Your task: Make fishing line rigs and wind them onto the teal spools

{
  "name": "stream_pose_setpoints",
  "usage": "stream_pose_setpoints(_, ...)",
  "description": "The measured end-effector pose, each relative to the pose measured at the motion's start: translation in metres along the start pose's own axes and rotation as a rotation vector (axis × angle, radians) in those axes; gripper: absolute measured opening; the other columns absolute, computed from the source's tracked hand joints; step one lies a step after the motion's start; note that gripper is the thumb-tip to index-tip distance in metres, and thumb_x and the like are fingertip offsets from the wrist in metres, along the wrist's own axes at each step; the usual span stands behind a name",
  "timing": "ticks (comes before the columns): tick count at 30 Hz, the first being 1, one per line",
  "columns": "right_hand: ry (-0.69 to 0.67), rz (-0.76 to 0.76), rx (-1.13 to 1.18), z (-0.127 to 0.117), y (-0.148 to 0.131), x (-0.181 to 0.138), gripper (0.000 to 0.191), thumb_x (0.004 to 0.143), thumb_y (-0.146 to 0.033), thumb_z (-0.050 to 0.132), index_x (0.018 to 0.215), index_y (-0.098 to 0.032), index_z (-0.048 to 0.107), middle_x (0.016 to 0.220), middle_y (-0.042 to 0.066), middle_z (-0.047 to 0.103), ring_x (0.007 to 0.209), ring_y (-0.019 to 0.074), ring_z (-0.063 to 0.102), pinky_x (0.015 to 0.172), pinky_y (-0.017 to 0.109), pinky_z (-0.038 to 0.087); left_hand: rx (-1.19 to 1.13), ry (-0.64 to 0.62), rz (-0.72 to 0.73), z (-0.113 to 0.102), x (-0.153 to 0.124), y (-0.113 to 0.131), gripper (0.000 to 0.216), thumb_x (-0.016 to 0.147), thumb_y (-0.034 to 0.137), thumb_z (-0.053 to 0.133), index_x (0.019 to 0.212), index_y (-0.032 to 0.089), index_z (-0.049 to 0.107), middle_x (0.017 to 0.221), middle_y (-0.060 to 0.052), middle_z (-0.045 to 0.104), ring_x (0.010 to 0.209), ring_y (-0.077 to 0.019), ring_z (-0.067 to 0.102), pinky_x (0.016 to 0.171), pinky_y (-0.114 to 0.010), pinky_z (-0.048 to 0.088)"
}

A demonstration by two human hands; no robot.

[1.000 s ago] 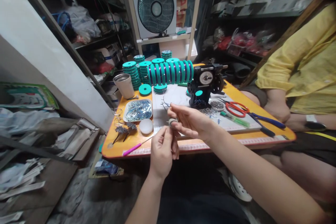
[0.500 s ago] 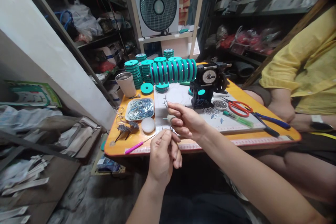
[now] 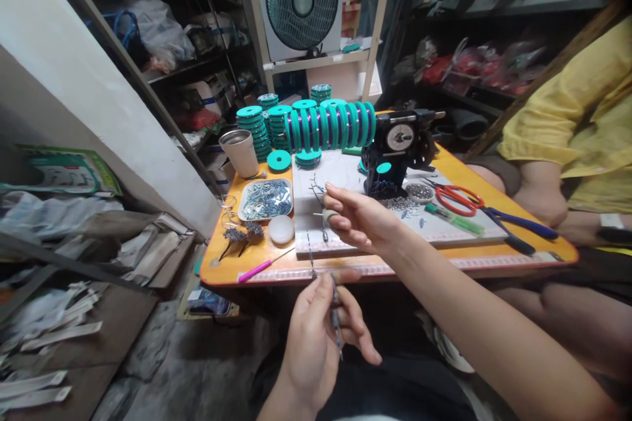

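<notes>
My left hand (image 3: 313, 332) is in front of the table's near edge, thumb against index finger, the other fingers loosely curled. It pinches a thin dark strand with small grey-blue pieces (image 3: 336, 319), which hangs down across the fingers. A short dark twisted length (image 3: 311, 253) stands up beside the thumb. My right hand (image 3: 363, 217) is above the white board (image 3: 309, 210), its fingers bent around thin dark forked wires (image 3: 316, 188) that point left. A pale wrap covers one right fingertip, and a small dark piece (image 3: 325, 235) hangs below. Exact kinds are too small to tell.
Behind stand stacked green spools (image 3: 253, 128) and a black winding machine (image 3: 390, 151) carrying a row of spools. Left are a metal-parts tray (image 3: 266, 200), a cup (image 3: 240, 152) and a pink-handled hook tool (image 3: 255, 271). Red-handled scissors (image 3: 459, 200) lie right, near a seated person (image 3: 577, 118).
My left hand has dropped down and away from the right hand, with the strand now showing across its fingers. The right hand keeps its grip. The whole view has shifted slightly.
</notes>
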State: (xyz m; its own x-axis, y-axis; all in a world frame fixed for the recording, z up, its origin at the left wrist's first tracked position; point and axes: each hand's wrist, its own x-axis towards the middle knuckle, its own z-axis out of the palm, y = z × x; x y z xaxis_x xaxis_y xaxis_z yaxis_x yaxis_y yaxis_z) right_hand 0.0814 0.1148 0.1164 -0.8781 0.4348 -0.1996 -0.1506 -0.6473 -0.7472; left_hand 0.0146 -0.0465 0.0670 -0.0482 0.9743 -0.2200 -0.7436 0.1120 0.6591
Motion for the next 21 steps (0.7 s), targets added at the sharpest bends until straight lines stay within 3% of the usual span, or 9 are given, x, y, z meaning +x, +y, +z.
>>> stream_pose_setpoints(3, 0.016, -0.034, -0.11, -0.003, 0.008, -0.007, 0.032, 0.096, -0.043, 0.043, 0.093, -0.015, 0.059, 0.046, -0.004, 0.052, 0.024, 0.0039, 0.033, 0.024, 0.01, 0.019, -0.041, -0.033, -0.006, -0.011, -0.006, -0.008, 0.039, 0.098, 0.032, 0.033, 0.107, 0.008, 0.063, 0.065, -0.004, 0.062, 0.04, -0.0124, 0.059, 0.041, -0.025, 0.052)
stream_pose_setpoints(7, 0.024, -0.074, -0.455, -0.01, 0.035, -0.024, 0.049, 0.094, -0.053, 0.043, 0.115, -0.012, 0.061, 0.053, -0.002, 0.056, 0.03, 0.0032, 0.036, 0.029, 0.012, 0.023, -0.133, -0.128, 0.028, -0.033, -0.015, -0.026, 0.037, 0.097, 0.033, 0.034, 0.109, 0.012, 0.062, 0.069, -0.004, 0.063, 0.039, -0.0125, 0.059, 0.039, -0.026, 0.053)
stream_pose_setpoints(11, -0.106, -0.034, -0.63, -0.014, 0.065, -0.039, 0.041, 0.086, -0.046, 0.061, 0.112, -0.014, 0.063, 0.071, 0.0, 0.058, 0.047, 0.0035, 0.046, 0.039, 0.012, 0.037, -0.162, -0.247, 0.048, -0.048, -0.026, -0.033, 0.032, 0.098, 0.029, 0.033, 0.114, 0.018, 0.059, 0.064, 0.001, 0.057, 0.038, -0.0097, 0.058, 0.04, -0.022, 0.052)
stream_pose_setpoints(16, -0.132, -0.039, -0.478, -0.013, 0.09, -0.044, 0.031, 0.082, -0.043, 0.066, 0.089, -0.012, 0.065, 0.077, 0.004, 0.059, 0.051, 0.0062, 0.05, 0.038, 0.014, 0.041, 0.015, -0.19, -0.067, -0.054, -0.038, -0.03, 0.028, 0.098, 0.026, 0.038, 0.116, 0.018, 0.058, 0.059, 0.003, 0.055, 0.039, -0.0056, 0.055, 0.044, -0.014, 0.046)
stream_pose_setpoints(21, -0.074, -0.061, -0.31, -0.006, 0.102, -0.048, 0.026, 0.079, -0.038, 0.071, 0.086, -0.014, 0.066, 0.077, 0.003, 0.06, 0.048, 0.005, 0.048, 0.035, 0.013, 0.038, 0.002, -0.224, 0.044, -0.055, -0.041, -0.035, 0.032, 0.096, 0.036, 0.043, 0.112, 0.015, 0.062, 0.056, -0.001, 0.062, 0.04, -0.0064, 0.055, 0.04, -0.01, 0.038)
